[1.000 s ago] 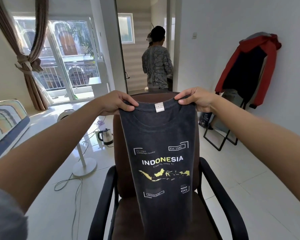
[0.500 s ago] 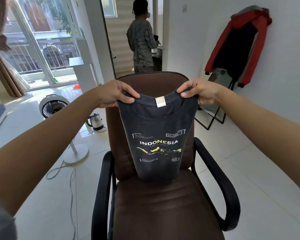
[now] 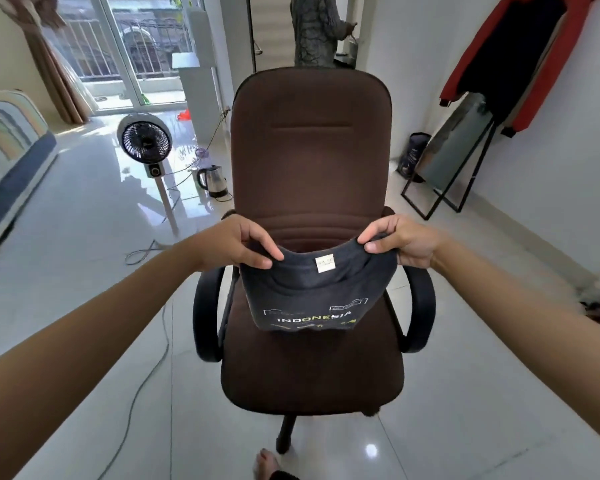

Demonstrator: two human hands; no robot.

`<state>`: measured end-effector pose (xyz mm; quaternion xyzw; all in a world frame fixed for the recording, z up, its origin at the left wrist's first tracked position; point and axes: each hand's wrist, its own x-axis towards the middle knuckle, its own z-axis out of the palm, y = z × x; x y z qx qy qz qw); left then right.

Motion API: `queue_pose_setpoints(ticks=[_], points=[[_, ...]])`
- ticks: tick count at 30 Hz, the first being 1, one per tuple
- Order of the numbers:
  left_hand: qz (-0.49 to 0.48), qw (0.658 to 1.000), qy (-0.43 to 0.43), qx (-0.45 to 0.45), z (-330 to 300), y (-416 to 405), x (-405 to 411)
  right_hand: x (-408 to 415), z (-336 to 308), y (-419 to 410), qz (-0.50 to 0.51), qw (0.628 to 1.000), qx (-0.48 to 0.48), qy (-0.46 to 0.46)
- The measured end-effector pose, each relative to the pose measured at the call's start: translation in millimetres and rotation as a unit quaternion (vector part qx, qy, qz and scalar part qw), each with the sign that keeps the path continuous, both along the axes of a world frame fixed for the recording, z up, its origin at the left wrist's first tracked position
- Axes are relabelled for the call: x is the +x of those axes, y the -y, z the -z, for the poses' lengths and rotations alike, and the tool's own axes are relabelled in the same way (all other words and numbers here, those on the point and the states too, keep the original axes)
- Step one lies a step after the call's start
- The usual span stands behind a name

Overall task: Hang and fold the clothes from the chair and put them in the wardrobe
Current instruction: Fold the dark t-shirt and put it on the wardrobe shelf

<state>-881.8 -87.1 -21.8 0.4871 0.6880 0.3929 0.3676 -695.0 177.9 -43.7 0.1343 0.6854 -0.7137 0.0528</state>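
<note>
The left hand (image 3: 239, 242) and right hand (image 3: 400, 239) are each pinching a collar corner of the dark T-shirt (image 3: 312, 296), holding it over the brown chair (image 3: 312, 150).

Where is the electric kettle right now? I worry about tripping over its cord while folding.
In the head view the kettle stands on the floor left of the brown chair, just right of the standing fan.

Both arms outstretched, left hand (image 3: 238, 244) and right hand (image 3: 400, 242) in pinching grip.
</note>
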Motion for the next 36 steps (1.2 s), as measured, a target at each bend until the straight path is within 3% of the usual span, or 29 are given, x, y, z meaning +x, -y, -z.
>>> queue_pose_setpoints(ticks=[9, 21, 28, 36], points=[[-0.01, 0.994, 0.04, -0.104, 90.1, 92.0, 110.4, 102.3, 90.6, 93.8, -0.032, 0.994, -0.016, 0.099], [0.008, 0.983, 0.1, -0.156, 147.0, 146.0, 154.3, 161.1, 145.7, 165.4, 0.015, 0.985, -0.049, 0.163], [-0.011, 0.982, 0.102, -0.159, 163.0, 149.4, 155.7, 168.4, 164.4, 176.8, 0.041, 0.982, -0.061, 0.173], [-0.034, 0.983, 0.066, -0.169, 177.8, 94.2, 96.9, 115.5, 176.7, 135.0, 0.065, 0.98, -0.057, 0.177]])
